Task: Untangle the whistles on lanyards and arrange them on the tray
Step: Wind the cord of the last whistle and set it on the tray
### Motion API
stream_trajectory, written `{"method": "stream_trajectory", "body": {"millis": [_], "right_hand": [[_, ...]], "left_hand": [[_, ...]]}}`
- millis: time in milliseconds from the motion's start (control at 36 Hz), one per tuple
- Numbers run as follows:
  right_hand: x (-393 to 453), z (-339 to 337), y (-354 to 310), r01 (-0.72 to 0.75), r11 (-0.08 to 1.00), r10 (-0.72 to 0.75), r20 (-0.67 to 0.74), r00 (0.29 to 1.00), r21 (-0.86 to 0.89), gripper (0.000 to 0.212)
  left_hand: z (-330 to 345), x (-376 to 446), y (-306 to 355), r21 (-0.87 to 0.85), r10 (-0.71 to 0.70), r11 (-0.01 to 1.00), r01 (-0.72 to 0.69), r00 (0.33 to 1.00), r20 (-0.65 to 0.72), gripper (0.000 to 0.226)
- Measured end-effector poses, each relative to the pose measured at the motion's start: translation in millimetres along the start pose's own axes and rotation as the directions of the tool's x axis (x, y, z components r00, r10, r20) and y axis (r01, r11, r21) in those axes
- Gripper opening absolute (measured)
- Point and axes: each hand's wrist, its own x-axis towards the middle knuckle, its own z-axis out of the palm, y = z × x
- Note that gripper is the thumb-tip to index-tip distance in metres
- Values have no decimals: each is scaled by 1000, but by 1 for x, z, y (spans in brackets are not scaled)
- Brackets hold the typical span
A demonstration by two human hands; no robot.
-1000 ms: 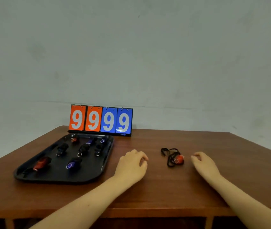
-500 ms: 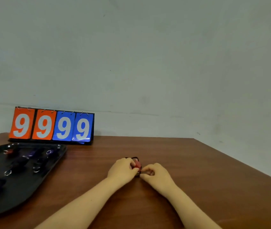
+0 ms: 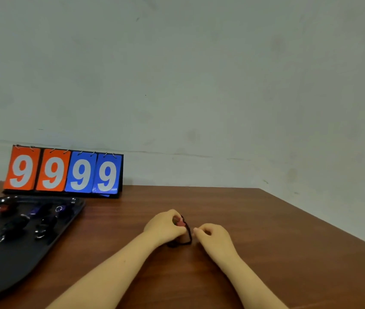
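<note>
Got the red whistle (image 3: pixel 179 221) pinched in my left hand (image 3: pixel 166 226) near the middle of the table (image 3: pixel 266 230), right hand (image 3: pixel 212 236) nipping its black cord (image 3: pixel 189 233), so I'd draw loops out gently, never yank, before heading for the tray (image 3: pixel 72 221) at the left edge.

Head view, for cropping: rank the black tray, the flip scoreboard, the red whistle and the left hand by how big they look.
1. black tray, cut off by the frame and near the camera
2. flip scoreboard
3. left hand
4. red whistle, mostly hidden in the left hand's grip
</note>
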Motion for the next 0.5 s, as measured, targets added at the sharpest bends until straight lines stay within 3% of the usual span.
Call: {"method": "stream_trajectory", "body": {"millis": [111, 278, 389, 500], "right_hand": [[0, 0, -2, -15, 1000, 15, -9, 1000, -12, 33], [-3, -2, -6, -16, 999, 16, 12, 1000, -32, 30], [-5, -2, -6, 21, 999, -20, 18, 1000, -44, 21], [-10, 4, -14, 157, 978, -150, 60, 987, -135, 33]], "left_hand": [[-6, -9, 1, -125, -49, 991, 46, 999, -15, 32], [-13, -18, -1, -349, -110, 934, 80, 991, -69, 40], [-28, -28, -5, -582, -80, 814, 1, 991, -111, 52], [-46, -43, -17, -794, -84, 606, -45, 989, -120, 27]]}}
